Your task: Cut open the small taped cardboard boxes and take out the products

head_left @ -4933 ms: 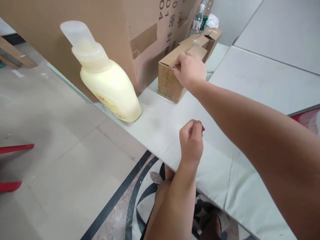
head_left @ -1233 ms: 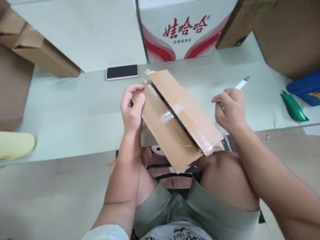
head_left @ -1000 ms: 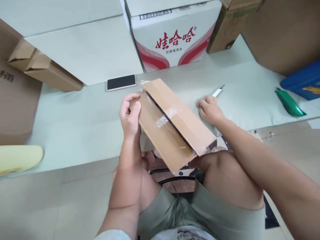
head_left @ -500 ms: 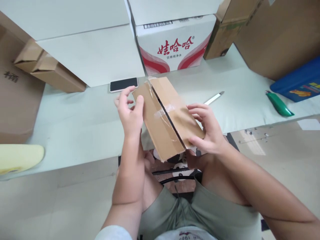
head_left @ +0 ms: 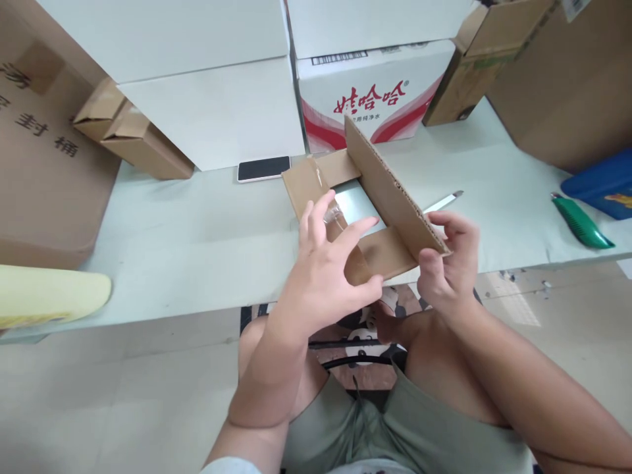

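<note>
A small brown cardboard box [head_left: 395, 250] sits near the table's front edge, one long flap [head_left: 390, 191] standing up on its right side. A pale surface shows through the gap inside; I cannot tell whether it is contents or the table. My right hand [head_left: 449, 260] pinches the lower right corner of the raised flap between thumb and fingers. Spread fingers of my left hand [head_left: 330, 257] lie over the box's left flap and opening, hiding part of them. Clear tape [head_left: 333, 214] clings to the left flap by those fingers.
Behind the box are a black-screened phone [head_left: 264, 168], a white-and-red carton [head_left: 370, 99] and white boxes [head_left: 212, 112]. To the right lie a slim silver-white cutter [head_left: 444, 201], a green-handled tool [head_left: 582, 222] and a blue box [head_left: 602, 181]. A yellow object [head_left: 54, 293] is at left.
The right flap has swung up from lying flat, with my right hand on its corner. My left hand has moved from the far left corner onto the box's near left part.
</note>
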The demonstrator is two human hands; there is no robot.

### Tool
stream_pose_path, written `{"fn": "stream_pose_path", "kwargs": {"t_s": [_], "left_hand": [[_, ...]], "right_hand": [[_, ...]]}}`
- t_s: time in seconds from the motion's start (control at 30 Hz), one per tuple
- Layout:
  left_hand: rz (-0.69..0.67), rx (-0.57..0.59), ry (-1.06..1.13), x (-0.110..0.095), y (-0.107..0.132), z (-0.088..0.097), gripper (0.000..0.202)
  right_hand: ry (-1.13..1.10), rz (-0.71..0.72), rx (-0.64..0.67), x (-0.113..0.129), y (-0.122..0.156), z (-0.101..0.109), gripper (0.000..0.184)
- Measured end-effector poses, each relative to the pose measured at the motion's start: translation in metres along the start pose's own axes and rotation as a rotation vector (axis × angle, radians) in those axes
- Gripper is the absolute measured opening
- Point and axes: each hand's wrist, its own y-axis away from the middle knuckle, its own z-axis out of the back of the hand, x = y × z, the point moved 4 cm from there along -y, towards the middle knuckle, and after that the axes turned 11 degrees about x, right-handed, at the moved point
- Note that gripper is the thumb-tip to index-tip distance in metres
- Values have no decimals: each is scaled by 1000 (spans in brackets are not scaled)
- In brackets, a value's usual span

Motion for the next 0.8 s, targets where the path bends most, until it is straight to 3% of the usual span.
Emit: {"fn": "stream_pose_path", "kwargs": {"t_s": [0.1,0.27,0.4,0.57,0.7,0.8], "left_hand": [[-71,-36,34,5,-2,12,61],[-257,-136,229,30,5,52,46],[-143,-156,220,56,10,74,16],[-32,-28,127,70,14,82,24],[1,-74,53,64,18,76,32],[-19,-136,-43,45,19,62,32]], "right_hand": [[134,-35,-18,2,-4,1,44],[214,-89,-25,9,-5,-4,56],[122,-98,-7,13,-6,-11,59],[15,-140,26,17,-5,-20,63],[74,-161,-15,17,-3,-20,59],[140,-133,-75,10,-5,-13,45]]}}
